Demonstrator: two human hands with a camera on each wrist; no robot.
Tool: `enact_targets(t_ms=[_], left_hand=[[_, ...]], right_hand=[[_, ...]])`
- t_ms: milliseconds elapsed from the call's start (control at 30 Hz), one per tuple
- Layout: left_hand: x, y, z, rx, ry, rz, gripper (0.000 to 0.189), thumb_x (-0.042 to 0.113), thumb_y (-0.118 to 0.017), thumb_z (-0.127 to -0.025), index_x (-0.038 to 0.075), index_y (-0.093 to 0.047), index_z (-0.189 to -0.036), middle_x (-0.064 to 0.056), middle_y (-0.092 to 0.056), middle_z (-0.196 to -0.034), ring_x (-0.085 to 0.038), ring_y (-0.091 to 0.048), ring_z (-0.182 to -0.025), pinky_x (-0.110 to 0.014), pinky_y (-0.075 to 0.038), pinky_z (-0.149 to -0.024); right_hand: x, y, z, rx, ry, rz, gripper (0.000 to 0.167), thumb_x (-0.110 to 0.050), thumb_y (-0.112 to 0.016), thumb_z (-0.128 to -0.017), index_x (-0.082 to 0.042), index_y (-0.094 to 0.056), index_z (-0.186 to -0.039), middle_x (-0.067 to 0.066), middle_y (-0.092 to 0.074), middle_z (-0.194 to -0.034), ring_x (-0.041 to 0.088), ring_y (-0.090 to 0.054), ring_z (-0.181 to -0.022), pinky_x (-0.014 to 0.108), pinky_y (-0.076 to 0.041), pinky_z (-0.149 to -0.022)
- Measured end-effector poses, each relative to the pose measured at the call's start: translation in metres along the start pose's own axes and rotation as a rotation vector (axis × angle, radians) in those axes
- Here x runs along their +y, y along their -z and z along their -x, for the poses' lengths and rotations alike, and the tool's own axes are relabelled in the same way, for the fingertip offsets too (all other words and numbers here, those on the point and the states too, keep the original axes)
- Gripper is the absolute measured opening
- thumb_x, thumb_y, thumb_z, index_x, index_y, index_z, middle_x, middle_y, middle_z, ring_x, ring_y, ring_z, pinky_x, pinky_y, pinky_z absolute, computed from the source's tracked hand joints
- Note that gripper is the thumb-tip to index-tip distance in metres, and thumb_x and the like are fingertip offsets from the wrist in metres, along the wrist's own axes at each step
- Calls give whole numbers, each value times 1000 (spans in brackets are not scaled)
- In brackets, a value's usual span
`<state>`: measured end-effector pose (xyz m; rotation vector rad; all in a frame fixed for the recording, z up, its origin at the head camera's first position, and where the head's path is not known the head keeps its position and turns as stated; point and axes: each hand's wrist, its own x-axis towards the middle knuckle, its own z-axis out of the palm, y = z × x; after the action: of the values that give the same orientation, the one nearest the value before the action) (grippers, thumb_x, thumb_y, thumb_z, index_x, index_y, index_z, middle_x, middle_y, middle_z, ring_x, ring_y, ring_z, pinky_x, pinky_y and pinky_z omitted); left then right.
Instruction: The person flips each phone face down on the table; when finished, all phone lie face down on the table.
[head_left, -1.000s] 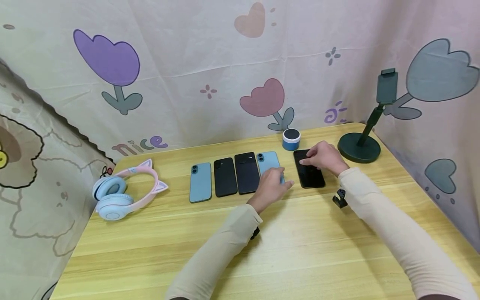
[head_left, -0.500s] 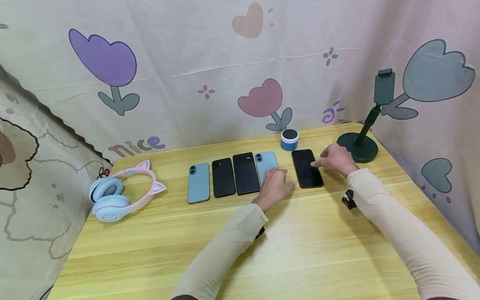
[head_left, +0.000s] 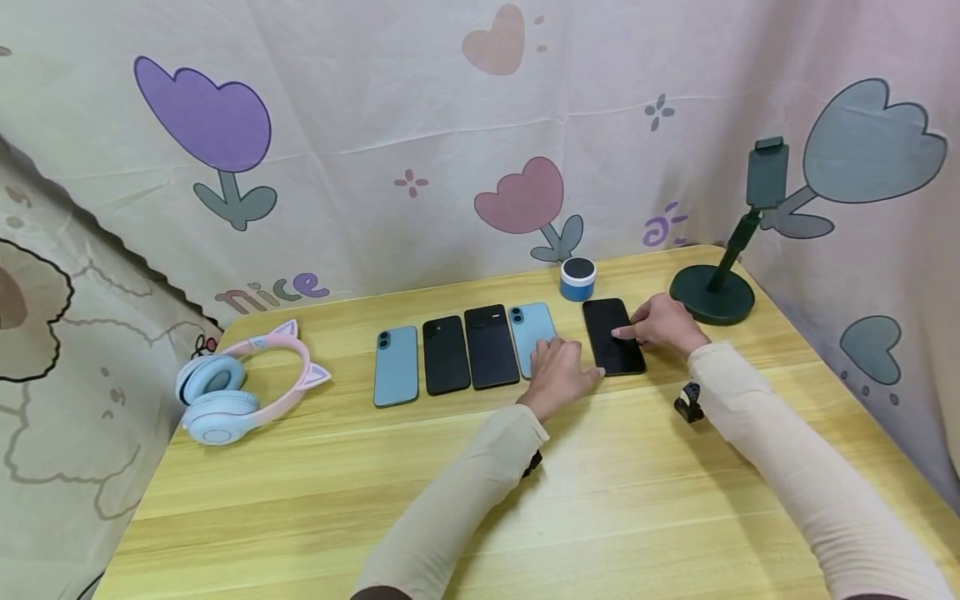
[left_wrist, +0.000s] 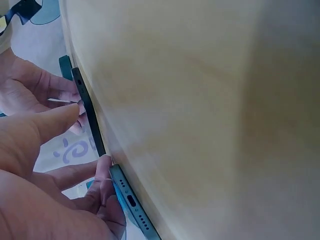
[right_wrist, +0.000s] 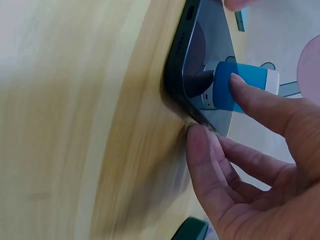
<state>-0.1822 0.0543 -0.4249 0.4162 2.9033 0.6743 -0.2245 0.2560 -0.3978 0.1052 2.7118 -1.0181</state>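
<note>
A black smartphone (head_left: 604, 321) lies screen up at the right end of a row of phones. My right hand (head_left: 667, 325) has its fingertips at that phone's right edge, and in the right wrist view its thumb (right_wrist: 257, 97) reaches out over the glossy screen. My left hand (head_left: 557, 377) rests at a light blue smartphone (head_left: 528, 319), covering its lower right part. Its fingertips sit by the blue phone's side, while the thumb stretches toward the black phone. The left wrist view shows the blue phone's bottom edge (left_wrist: 131, 200) with its port, close to those fingers.
Further left in the row lie a dark phone (head_left: 491, 346), a black phone (head_left: 447, 354) and another light blue phone (head_left: 396, 367). Behind stands a blue and white round container (head_left: 577, 279). Cat-ear headphones (head_left: 247, 392) lie left; a dark green phone stand (head_left: 716, 296) is back right.
My left hand has slid right and toward me, its thumb closer to the black phone. My right hand shifted right, then slightly back left along the black phone's side. The phones look unmoved.
</note>
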Motion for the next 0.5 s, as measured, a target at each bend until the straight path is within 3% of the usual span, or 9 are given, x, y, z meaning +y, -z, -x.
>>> enact_targets(t_ms=[133,333,500], left_hand=[[4,1,-3,-8,24,18,43,48,-75,-90,13,-57,-71,-2,-52,-88,-24,-40,-88,-33,-32,-77],[10,2,-7,-37,75,35,40,49,-73,-91,15,-62,-74,-1,-53,-91,-24,-39,-91,-34,-33,-82],[11,4,-7,-42,113,100,36,49,-73,-91,13,-66,-88,-2,-54,-95,-23,-39,-94,-35,-33,-84]], right_hand=[[1,-3,-2,-3,-28,-54,58,-29,-81,-89,13,-63,-124,26,-64,-112,18,-67,-72,29,-59,-67],[-2,-7,-2,-13,-27,-101,59,-27,-79,-90,14,-60,-128,24,-63,-109,20,-67,-75,30,-60,-69],[-6,-11,-3,-27,-35,-127,57,-26,-79,-91,13,-61,-128,23,-62,-110,20,-65,-76,29,-60,-70]])
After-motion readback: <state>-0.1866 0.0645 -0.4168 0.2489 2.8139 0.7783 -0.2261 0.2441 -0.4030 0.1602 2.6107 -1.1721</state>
